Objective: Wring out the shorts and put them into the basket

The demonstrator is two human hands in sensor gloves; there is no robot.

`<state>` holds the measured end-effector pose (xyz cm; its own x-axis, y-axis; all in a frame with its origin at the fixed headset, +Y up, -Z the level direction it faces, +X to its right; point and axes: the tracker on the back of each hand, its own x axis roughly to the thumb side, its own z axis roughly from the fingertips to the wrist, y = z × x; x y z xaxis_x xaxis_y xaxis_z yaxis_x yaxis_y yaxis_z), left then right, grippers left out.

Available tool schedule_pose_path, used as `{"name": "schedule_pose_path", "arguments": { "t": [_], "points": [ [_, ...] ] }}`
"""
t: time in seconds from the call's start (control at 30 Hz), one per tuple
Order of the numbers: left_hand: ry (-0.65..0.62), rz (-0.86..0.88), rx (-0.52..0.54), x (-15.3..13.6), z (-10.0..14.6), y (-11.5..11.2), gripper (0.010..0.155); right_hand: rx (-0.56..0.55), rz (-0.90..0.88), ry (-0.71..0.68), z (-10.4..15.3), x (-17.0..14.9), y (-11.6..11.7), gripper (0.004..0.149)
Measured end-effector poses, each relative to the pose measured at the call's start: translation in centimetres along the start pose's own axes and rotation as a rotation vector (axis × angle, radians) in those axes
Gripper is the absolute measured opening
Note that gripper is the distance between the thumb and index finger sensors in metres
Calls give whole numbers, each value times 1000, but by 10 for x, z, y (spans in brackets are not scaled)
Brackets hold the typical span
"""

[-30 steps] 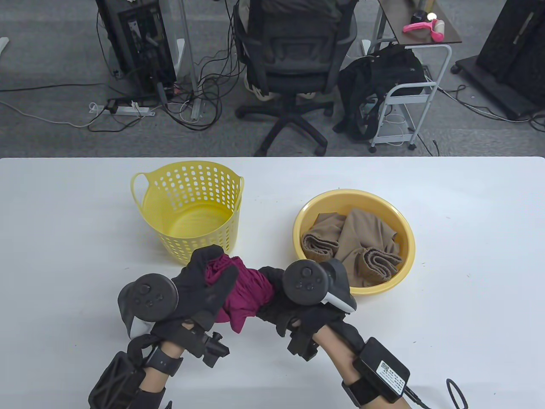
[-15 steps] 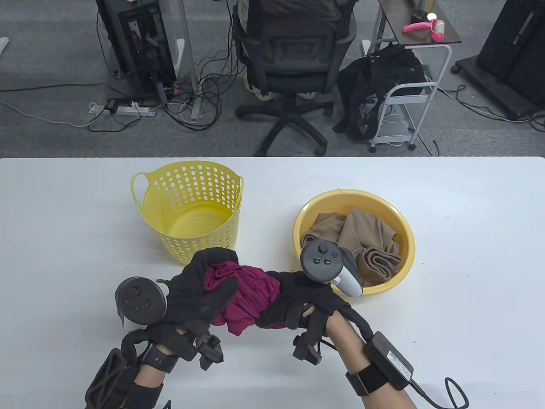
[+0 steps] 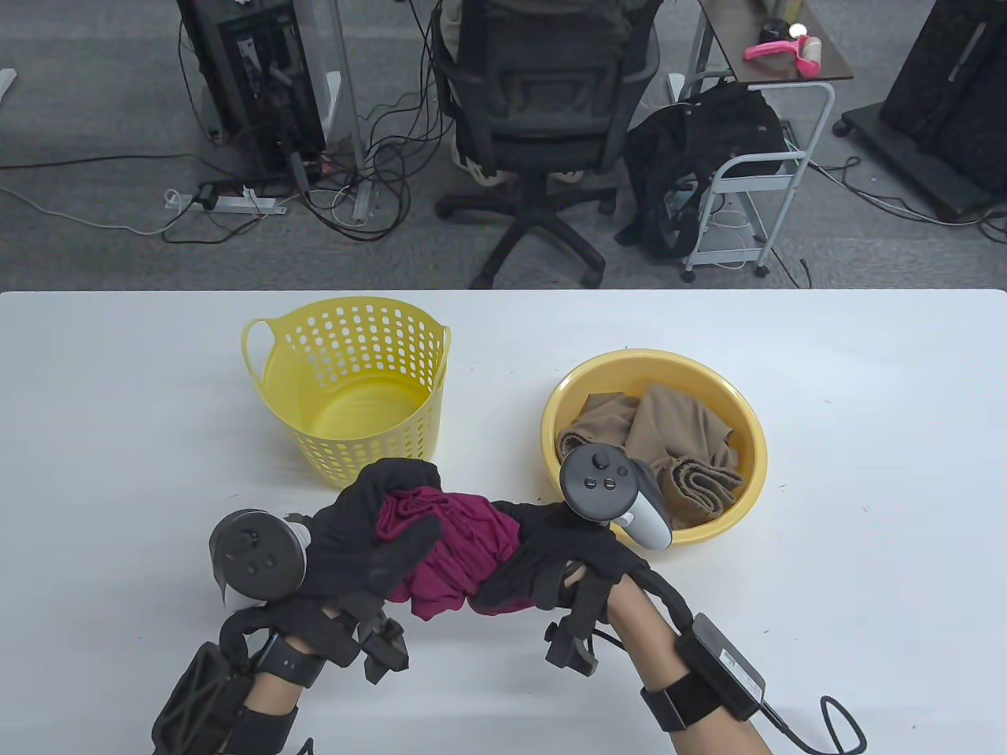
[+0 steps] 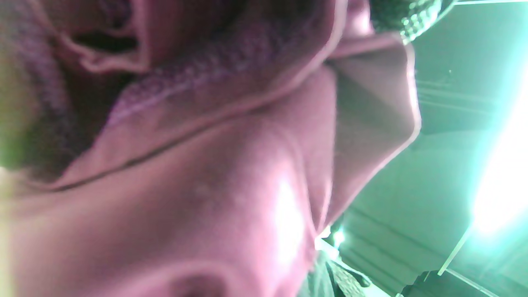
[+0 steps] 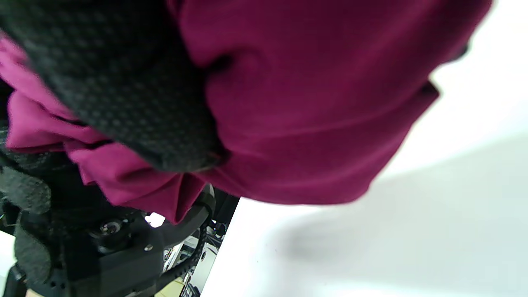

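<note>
Bunched magenta shorts point(image 3: 460, 546) are held above the near middle of the table. My left hand point(image 3: 378, 523) grips their left end, fingers and thumb curled round the cloth. My right hand point(image 3: 551, 554) grips the right end, its tracker tipped up toward the basin. The cloth is twisted between the two hands. In the left wrist view the magenta shorts point(image 4: 198, 165) fill the picture, blurred. In the right wrist view a gloved finger point(image 5: 136, 95) wraps over the shorts point(image 5: 309, 103) above the white table. The yellow perforated basket point(image 3: 350, 385) stands empty just beyond my left hand.
A yellow basin point(image 3: 739, 417) right of the basket holds crumpled tan shorts point(image 3: 669, 452). The white table point(image 3: 865, 472) extends right and left of the hands. Beyond its far edge stand an office chair point(image 3: 543, 118), a small cart point(image 3: 747, 189) and floor cables.
One second ago my right hand's tracker lay flat beside the shorts. The right wrist has since rolled, tipping the tracker up toward the basin, and my left hand has turned the opposite way, twisting the cloth tighter.
</note>
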<state>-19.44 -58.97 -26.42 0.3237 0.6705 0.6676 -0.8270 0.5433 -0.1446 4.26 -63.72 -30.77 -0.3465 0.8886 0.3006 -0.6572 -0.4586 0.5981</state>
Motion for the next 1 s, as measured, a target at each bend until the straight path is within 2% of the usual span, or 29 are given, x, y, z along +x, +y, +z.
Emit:
{"name": "schedule_pose_path", "arguments": {
  "t": [0.4,0.57,1.0],
  "points": [
    [29,-64,-3,2,0,6,58,-77,34,-1,15,0,-4,88],
    [41,-104,1,3,0,12,58,-128,78,7,22,-3,-10,84],
    [77,-182,27,4,-8,31,59,-238,407,15,41,-8,-14,91]
  ]
}}
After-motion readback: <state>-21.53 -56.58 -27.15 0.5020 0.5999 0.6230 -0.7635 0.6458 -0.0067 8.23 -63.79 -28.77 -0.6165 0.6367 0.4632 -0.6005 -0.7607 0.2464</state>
